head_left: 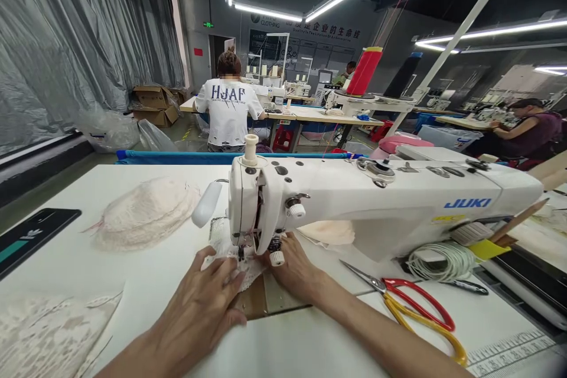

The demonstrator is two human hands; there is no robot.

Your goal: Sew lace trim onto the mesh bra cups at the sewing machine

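A white JUKI sewing machine point(376, 195) stands across the white table point(146, 283). A small piece of white lace fabric point(221, 248) lies under its needle. My left hand point(208, 289) lies flat on the lace, fingers stretched toward the presser foot. My right hand point(295, 269) rests just right of the needle, under the machine head, fingers pressed down on the fabric; part of it is hidden by the machine.
A stack of lace pieces point(142, 212) lies left of the machine, more lace point(48, 331) at the near left corner. Red and yellow scissors point(411, 301) and coiled white cord point(443, 260) lie to the right. A dark panel point(31, 233) sits at far left. Other people work behind.
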